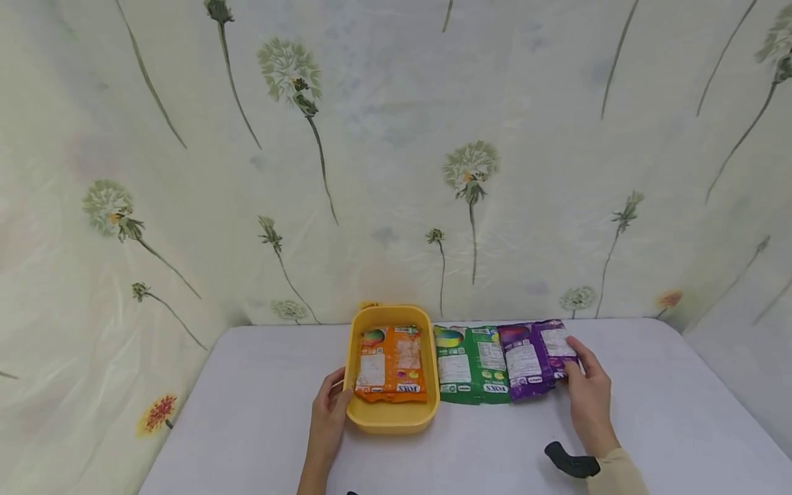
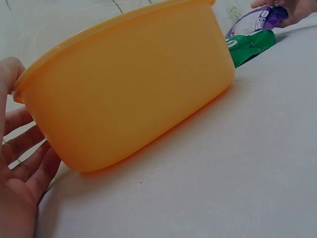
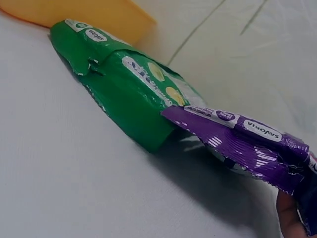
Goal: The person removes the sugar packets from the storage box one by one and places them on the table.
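Observation:
A yellow plastic tub [image 1: 392, 419] stands on the table, an orange snack bag [image 1: 408, 357] lying flat inside it. My left hand [image 1: 328, 416] grips the tub's left side; in the left wrist view the thumb is at the rim and the fingers spread along the outer wall [image 2: 133, 94]. Right of the tub lies a green snack bag [image 1: 456, 368]. Beside that, my right hand [image 1: 589, 399] pinches the right edge of a purple snack bag [image 1: 524, 361]. In the right wrist view this purple bag [image 3: 233, 141] is tilted, its left corner overlapping the green bag [image 3: 124, 99].
A white cloth covers the table [image 1: 482, 454]. Behind it hangs a pale curtain [image 1: 383, 172] printed with dandelions, close to the tub's far side. A black curved piece [image 1: 572, 462] juts out by my right wrist, next to a beige sleeve [image 1: 615, 474].

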A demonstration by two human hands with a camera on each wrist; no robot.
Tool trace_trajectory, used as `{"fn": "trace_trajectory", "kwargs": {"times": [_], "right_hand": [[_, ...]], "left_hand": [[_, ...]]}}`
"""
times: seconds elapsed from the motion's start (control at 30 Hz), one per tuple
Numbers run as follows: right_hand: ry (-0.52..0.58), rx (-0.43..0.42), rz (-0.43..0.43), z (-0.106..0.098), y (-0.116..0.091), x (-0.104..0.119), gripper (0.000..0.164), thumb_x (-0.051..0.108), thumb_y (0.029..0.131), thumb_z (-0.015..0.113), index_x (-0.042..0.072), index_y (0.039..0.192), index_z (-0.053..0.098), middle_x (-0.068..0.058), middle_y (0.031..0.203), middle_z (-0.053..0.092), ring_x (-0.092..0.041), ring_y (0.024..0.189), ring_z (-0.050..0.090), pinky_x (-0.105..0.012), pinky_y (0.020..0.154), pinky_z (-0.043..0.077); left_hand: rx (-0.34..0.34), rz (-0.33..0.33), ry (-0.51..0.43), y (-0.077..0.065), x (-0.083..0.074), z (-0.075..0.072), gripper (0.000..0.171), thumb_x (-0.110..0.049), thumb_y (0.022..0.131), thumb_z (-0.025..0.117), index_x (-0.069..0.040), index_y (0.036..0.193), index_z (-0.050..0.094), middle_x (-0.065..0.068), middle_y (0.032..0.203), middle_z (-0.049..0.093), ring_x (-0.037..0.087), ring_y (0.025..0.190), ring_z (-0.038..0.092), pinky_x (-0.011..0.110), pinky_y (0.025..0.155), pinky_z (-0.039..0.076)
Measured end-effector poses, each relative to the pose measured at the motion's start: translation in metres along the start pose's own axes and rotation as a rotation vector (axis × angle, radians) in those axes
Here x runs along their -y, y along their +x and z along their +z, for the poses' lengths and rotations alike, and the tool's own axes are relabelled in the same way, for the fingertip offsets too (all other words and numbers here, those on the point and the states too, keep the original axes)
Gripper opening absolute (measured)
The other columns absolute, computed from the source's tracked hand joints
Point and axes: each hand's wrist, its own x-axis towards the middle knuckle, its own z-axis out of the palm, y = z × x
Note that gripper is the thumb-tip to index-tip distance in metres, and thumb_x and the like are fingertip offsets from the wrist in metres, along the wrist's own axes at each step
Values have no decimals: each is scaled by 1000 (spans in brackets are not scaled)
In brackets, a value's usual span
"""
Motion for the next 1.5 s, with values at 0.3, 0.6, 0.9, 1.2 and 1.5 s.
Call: {"fn": "trace_trajectory", "kwargs": {"times": [0.3,0.6,0.9,1.2,1.5], "right_hand": [[44,48,34,-7,6,-5,52,8,97,34,27,145,37,0,158,20,-12,129,35,-5,74,46],[-235,61,-39,-8,10,1,51,15,97,34,27,146,34,2,158,20,-14,144,20,-18,111,31],[-393,58,-99,-4,14,-4,53,13,96,32,15,149,28,-7,157,23,-27,144,21,-48,115,24],[-522,122,-126,-4,17,-12,56,14,96,33,12,150,22,-17,157,18,-38,145,14,-56,115,18],[-567,159,-139,-6,16,-15,56,11,96,32,7,150,19,-24,155,16,-43,143,14,-57,115,17]], "left_hand": [[1,9,-3,-4,1,-1,41,-16,96,51,-16,137,46,9,138,49,23,124,52,22,96,48],[-20,47,-10,-4,2,-1,40,-17,96,52,-17,136,47,9,136,51,23,122,53,20,96,47],[-21,61,-14,-1,2,-1,40,-16,96,52,-18,136,47,8,136,51,23,121,53,18,95,47],[-23,63,-1,-1,3,-2,39,-16,95,53,-18,134,49,7,135,51,22,121,54,19,96,48],[-8,77,16,-5,-6,-2,39,-13,95,52,-13,135,49,10,135,51,25,121,54,17,95,47]]}}
